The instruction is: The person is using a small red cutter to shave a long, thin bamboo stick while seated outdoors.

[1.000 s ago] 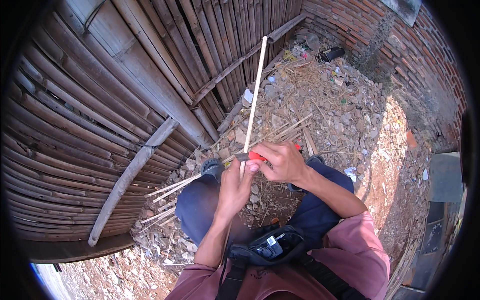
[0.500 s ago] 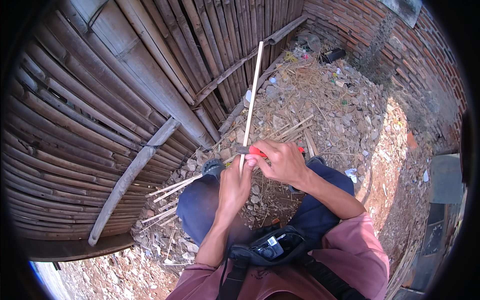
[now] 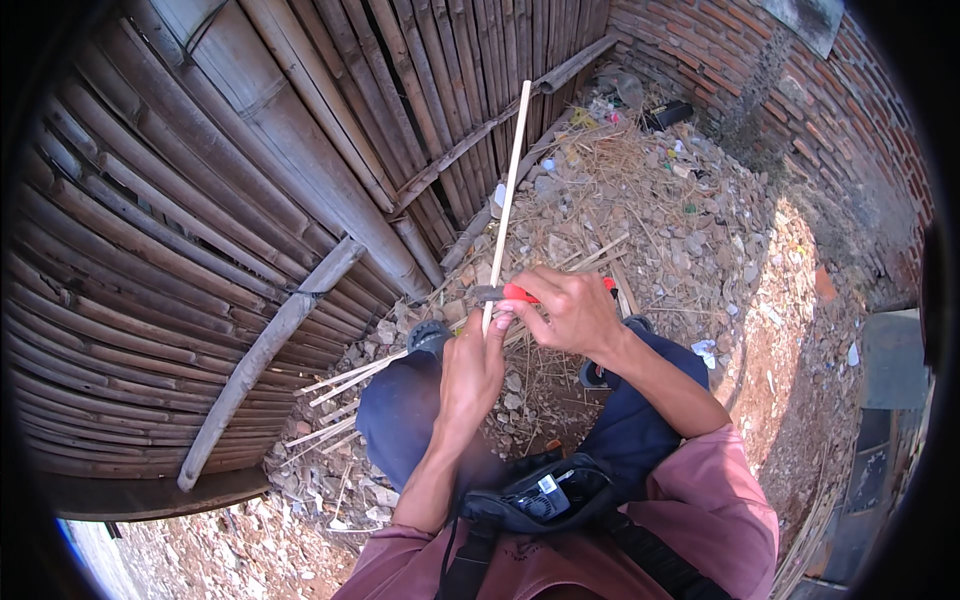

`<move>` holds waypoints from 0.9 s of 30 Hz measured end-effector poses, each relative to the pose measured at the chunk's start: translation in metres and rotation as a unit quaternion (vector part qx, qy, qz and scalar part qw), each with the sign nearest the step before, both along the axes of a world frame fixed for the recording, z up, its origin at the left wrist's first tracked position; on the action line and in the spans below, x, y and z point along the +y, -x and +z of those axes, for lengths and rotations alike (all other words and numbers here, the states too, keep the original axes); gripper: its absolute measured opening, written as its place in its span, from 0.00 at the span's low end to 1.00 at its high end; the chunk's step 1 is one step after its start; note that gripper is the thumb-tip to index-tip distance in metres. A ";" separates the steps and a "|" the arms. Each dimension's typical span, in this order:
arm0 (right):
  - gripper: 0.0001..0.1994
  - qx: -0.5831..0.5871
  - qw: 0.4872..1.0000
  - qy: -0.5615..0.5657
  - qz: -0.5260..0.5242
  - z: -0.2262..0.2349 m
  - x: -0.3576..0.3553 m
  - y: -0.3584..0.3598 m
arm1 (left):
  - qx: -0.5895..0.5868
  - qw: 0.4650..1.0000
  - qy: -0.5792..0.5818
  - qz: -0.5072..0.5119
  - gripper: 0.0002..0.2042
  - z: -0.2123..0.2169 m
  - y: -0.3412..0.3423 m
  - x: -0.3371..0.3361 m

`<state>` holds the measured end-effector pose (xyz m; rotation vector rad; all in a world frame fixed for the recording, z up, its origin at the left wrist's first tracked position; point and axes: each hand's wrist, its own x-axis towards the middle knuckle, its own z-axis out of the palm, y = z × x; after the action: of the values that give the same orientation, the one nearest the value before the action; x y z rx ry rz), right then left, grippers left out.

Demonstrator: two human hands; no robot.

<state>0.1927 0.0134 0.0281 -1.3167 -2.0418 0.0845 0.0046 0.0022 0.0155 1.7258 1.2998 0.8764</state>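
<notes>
A wall of dark, weathered bamboo poles point(image 3: 200, 230) is filling the left and upper part of the view, curving with the lens, and a brick wall point(image 3: 800, 110) is closing off the far right corner. Between them, rubble-strewn ground point(image 3: 700, 240) is lying littered with stones, dry straw and scraps. The person is sitting or crouching over it, dark blue trouser knees point(image 3: 400, 410) spreading apart, a pink shirt point(image 3: 700, 510) showing at the lower edge and a black waist pouch point(image 3: 545, 495) resting at the belly. A long pale bamboo strip point(image 3: 508, 180) is rising almost upright from the hands toward the top of the bamboo wall, its upper end leaning slightly right. The left hand point(image 3: 472, 370) is closing around the strip's lower end, fingers wrapped and pinching it just below the tool. The right hand point(image 3: 570, 312) is gripping a red-handled knife point(image 3: 515, 293), its fist shut around the handle, with the dark blade end sticking out leftward and meeting the strip crosswise. Several thin pale bamboo slivers point(image 3: 345, 378) are lying on the ground beside the left knee.
</notes>
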 end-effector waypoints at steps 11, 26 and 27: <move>0.13 0.042 0.992 -0.056 -0.105 0.023 0.042 -0.039 | 0.043 0.997 0.053 -0.029 0.19 0.001 0.002 -0.004; 0.22 0.092 0.944 -0.010 -0.317 0.026 0.110 -0.155 | 0.046 0.994 0.000 -0.099 0.18 -0.018 0.002 -0.024; 0.23 0.083 0.936 0.010 -0.341 0.022 0.113 -0.174 | 0.037 0.994 0.009 -0.106 0.19 -0.016 0.002 -0.022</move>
<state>0.3664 0.1267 0.0501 -1.8869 -1.3550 -0.0951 0.0029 -0.0193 -0.0001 1.8572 1.1420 0.6822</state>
